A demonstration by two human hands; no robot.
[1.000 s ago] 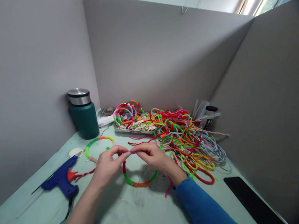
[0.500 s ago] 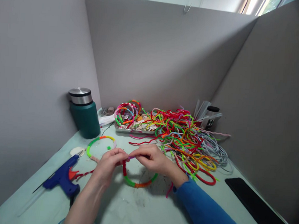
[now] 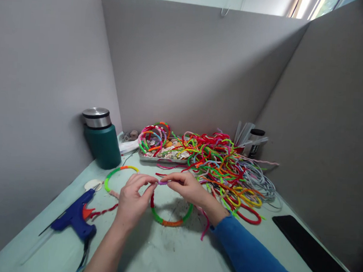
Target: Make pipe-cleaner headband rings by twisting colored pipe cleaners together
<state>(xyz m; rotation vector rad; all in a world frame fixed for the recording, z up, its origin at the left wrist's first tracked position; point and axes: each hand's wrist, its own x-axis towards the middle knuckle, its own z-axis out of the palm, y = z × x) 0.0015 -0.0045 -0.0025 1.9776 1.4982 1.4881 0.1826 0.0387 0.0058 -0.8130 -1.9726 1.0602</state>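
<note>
Both hands [image 3: 134, 197] [image 3: 190, 188] pinching purple piece [image 3: 163, 183] at far edge of multicoloured ring [image 3: 172, 223].

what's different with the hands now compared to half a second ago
The left hand and right hand have risen slightly, bringing up the purple piece pinched at their fingertips. The left hand now hides the small green bit behind it. Nothing was visibly let go or newly taken. The glue gun, green bottle and pile of fuzzy stems stayed put.
</note>
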